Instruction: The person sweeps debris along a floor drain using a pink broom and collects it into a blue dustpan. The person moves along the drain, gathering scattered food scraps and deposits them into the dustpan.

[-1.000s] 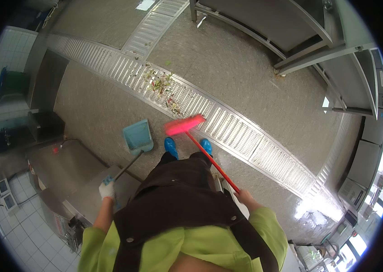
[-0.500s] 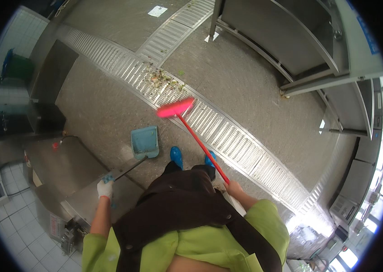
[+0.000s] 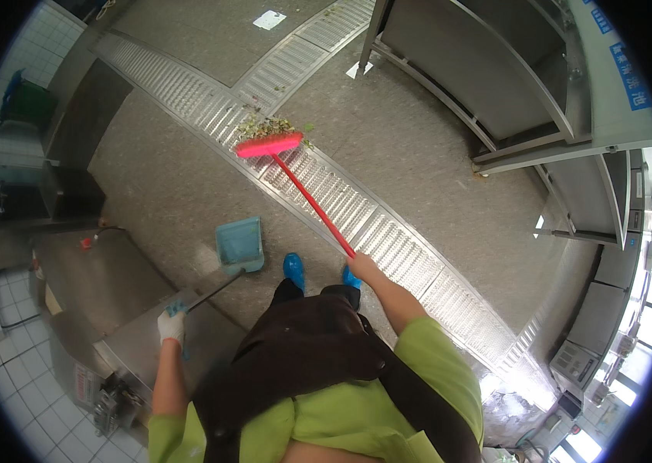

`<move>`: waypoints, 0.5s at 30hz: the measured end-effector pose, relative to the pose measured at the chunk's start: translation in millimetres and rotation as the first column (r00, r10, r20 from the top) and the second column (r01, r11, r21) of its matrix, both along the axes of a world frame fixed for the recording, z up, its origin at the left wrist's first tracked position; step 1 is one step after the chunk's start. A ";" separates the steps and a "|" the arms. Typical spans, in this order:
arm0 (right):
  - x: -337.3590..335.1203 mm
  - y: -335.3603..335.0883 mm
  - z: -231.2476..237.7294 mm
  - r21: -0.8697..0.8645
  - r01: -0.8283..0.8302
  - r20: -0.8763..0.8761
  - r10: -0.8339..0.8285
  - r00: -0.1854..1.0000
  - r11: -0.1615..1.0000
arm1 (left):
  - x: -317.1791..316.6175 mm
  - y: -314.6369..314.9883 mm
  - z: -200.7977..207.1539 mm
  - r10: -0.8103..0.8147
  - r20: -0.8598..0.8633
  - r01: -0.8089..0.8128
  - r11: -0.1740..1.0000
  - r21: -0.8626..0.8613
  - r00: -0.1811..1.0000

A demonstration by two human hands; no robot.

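Note:
My right hand [image 3: 363,266] is bare and closed round the red handle of a broom [image 3: 270,144]. Its pink bristle head lies on the metal drain grating [image 3: 334,184], against a pile of vegetable scraps [image 3: 266,125]. On my left, a white-gloved hand [image 3: 172,326] grips the dark handle of a blue dustpan [image 3: 239,244]. The dustpan rests on the floor ahead of my left foot, apart from the broom. What lies in the pan, if anything, is too small to make out.
Stainless-steel cabinets [image 3: 465,65] stand at the upper right. A steel counter [image 3: 98,282] is close on my left, with a green bin [image 3: 29,102] beyond. White paper [image 3: 269,19] lies on the far floor. My blue-covered feet [image 3: 293,270] stand near the drain.
My right arm has reached forward, and the broom head has moved away and to the left, up to the scraps. The dustpan has stayed about where it was.

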State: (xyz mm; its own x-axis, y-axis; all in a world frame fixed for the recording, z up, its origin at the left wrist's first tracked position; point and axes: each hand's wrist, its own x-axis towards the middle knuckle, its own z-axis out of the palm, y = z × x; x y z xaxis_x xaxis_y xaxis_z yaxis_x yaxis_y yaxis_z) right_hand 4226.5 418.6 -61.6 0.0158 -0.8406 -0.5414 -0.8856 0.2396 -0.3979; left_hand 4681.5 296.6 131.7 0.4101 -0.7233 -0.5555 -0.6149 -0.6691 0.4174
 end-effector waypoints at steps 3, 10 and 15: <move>-34.7 106.4 42.9 0.164 0.160 -0.083 -0.147 0.986 0.973 | -0.8 13.2 5.7 0.067 -0.037 -0.065 0.997 0.046 0.997; -49.3 249.0 58.8 0.497 0.536 -0.129 -0.553 0.823 0.682 | -30.0 71.2 -1.2 0.233 -0.184 -0.263 0.952 -0.157 0.955; -59.1 80.3 -14.0 0.361 0.382 -0.017 -0.404 0.915 0.851 | -64.1 87.8 4.8 0.343 -0.142 -0.354 0.934 -0.057 0.928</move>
State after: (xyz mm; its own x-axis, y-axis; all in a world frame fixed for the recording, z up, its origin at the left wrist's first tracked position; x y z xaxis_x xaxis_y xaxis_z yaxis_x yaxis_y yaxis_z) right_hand 4167.4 498.8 -75.6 -0.2356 -0.5393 -0.8085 -0.6663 0.6952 -0.2696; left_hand 4617.4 384.4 136.5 0.5738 -0.5916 -0.5663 -0.2868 -0.7929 0.5376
